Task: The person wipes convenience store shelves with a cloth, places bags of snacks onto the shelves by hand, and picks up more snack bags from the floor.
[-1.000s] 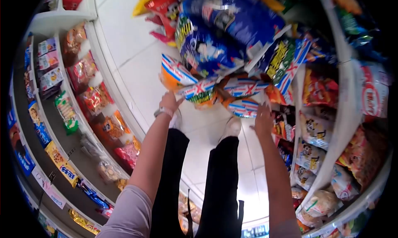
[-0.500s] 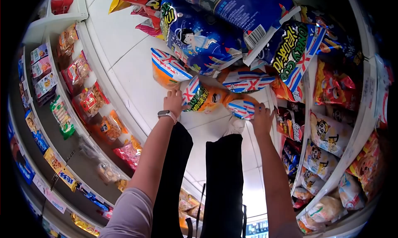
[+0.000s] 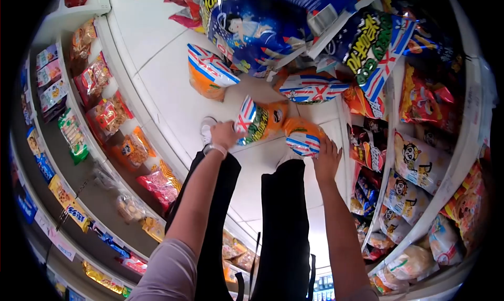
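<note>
Pale floor tiles (image 3: 152, 99) are forming an aisle between a left shelf (image 3: 100, 149) and a right shelf (image 3: 470, 101), their edges bounding the movement. Large blue snack bags (image 3: 257, 36) are crowding the far side; open floor is showing leftward. An orange Lonely God bag (image 3: 268, 117) and a striped-end orange bag (image 3: 303, 133) are lying nearly together before the shoes. Left hand (image 3: 224, 135): fingers apparently pinching the former's edge. Right hand (image 3: 327, 160): fingers covering the latter's end, pinch uncertain. Seemingly, bags are being gripped; shifting them would call for firm, even hold.
</note>
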`<action>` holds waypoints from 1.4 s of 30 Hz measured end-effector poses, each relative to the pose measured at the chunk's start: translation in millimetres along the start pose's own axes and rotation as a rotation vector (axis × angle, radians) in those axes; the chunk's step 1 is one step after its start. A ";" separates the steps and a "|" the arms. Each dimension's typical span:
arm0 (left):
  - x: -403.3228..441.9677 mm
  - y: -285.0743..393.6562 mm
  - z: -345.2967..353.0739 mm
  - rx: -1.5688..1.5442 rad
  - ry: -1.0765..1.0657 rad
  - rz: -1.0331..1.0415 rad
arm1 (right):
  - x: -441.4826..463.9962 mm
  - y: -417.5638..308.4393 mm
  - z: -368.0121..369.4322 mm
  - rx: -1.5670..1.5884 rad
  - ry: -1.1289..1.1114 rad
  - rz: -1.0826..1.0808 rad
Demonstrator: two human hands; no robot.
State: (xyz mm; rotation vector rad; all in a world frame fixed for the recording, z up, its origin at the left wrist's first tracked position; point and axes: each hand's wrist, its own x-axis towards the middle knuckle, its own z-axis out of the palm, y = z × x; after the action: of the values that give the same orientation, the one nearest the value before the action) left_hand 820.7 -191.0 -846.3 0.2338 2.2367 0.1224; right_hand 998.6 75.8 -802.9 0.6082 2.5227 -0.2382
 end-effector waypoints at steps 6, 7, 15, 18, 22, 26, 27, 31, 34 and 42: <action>-63.2 20.4 12.9 0.134 0.106 0.402 | -31.2 -8.4 -37.0 0.098 -0.079 0.176; -73.7 29.9 8.7 0.103 0.072 0.389 | -40.2 -10.1 -46.4 0.125 -0.065 0.157; -197.8 86.3 -101.4 -0.134 -0.065 0.274 | -156.2 -17.3 -150.7 0.328 0.070 0.321; -266.0 104.5 -181.5 -0.129 -0.069 0.533 | -223.2 -17.2 -191.8 0.382 0.150 0.450; -360.2 132.4 -289.5 0.214 0.082 1.081 | -334.2 -22.8 -260.8 0.562 0.396 0.507; -445.0 156.7 -357.9 0.298 0.044 1.386 | -459.8 -30.5 -322.7 0.697 0.667 0.573; -473.9 167.5 -377.8 0.474 0.070 1.395 | -490.7 -36.6 -334.3 0.633 0.719 0.640; -557.1 209.2 -390.9 0.554 0.148 1.810 | -602.0 -50.2 -333.4 0.709 0.967 0.945; -615.9 247.5 -351.6 0.666 0.060 1.861 | -683.4 -51.7 -340.4 0.634 1.142 1.184; -811.5 339.0 -188.3 0.875 -0.419 2.050 | -902.1 35.4 -282.7 0.352 1.375 1.671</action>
State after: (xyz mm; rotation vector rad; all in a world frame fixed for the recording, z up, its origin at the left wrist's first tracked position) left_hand 1213.3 -31.5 -53.0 2.5270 0.6711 0.1193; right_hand 1570.9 -149.7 -84.2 3.4609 1.7210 0.5521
